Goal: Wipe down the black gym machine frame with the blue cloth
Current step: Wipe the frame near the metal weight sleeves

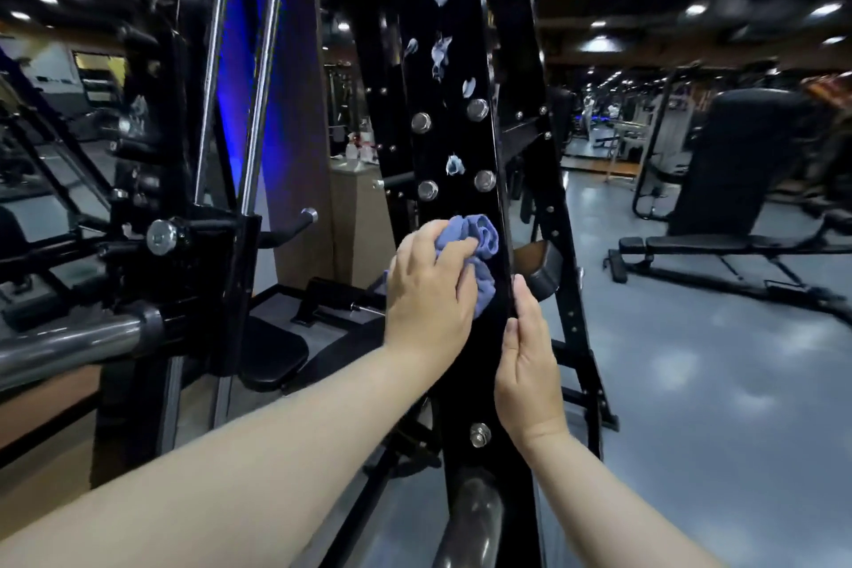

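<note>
The black frame (461, 134) fills the middle of your view. It is a broad, glossy upright post that leans slightly and runs from the top edge down past your wrists. To its left stands more of the machine: chrome guide rods (265, 74), and a thick steel bar (69, 337) that comes in from the left edge. To its right, well apart on the grey floor (691, 360), stands a black padded bench (737, 244).

Your left hand (428, 286) is on the front face of the post, near its left edge. Its fingers are curled around the blue cloth (479, 240). The cloth is bunched into a wad and pressed against the face of the post, and it sticks out above and to the right of your knuckles. It sits just below the lower pair of bolts.

Your right hand (528, 364) lies along the right edge of the post, a little lower than the left. A straight finger points up the edge, and the thumb rests against the front face. The other fingers are hidden behind the post, so you cannot tell whether they wrap around it.

Above the cloth, pale blotches of foam (440, 53) dot the face up toward the top edge. One blotch sits between the two pairs of bolts. Four shiny bolts (477, 108) stand in two pairs across the post, and another bolt (479, 434) shows just left of your right wrist.
</note>
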`<state>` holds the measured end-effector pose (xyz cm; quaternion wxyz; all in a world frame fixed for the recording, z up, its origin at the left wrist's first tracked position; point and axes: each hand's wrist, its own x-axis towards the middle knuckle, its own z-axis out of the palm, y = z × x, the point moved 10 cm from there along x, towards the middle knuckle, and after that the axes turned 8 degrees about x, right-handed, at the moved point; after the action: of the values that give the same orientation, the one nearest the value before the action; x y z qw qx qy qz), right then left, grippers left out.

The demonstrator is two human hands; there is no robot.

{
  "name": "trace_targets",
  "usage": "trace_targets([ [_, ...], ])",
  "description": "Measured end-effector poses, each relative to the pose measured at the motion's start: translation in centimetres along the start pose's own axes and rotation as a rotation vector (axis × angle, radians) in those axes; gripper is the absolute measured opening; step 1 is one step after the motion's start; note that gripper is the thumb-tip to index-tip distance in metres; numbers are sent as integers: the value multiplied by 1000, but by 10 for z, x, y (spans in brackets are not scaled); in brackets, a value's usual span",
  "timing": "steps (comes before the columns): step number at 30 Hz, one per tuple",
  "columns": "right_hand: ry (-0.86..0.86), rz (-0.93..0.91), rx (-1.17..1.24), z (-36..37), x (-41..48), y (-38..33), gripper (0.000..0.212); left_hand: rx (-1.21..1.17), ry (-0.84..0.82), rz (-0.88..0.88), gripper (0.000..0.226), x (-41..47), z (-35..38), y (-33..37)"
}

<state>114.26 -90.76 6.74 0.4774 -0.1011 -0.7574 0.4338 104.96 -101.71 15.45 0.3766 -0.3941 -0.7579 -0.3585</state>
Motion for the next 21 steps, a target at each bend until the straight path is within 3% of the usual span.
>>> trace_targets([
  [5, 25, 56, -38, -1, 2, 0, 50, -13, -26, 190, 31, -54, 9, 12],
  [8, 57, 82, -41, 1, 4, -1, 49, -56, 15, 275, 26, -34, 3, 9],
  [14, 96, 44, -174, 3, -1, -9, 52, -163, 42, 133, 26, 39, -6, -6],
  [21, 134, 6, -200, 5, -4, -9, 57, -134, 28, 279, 30, -35, 9, -6],
])
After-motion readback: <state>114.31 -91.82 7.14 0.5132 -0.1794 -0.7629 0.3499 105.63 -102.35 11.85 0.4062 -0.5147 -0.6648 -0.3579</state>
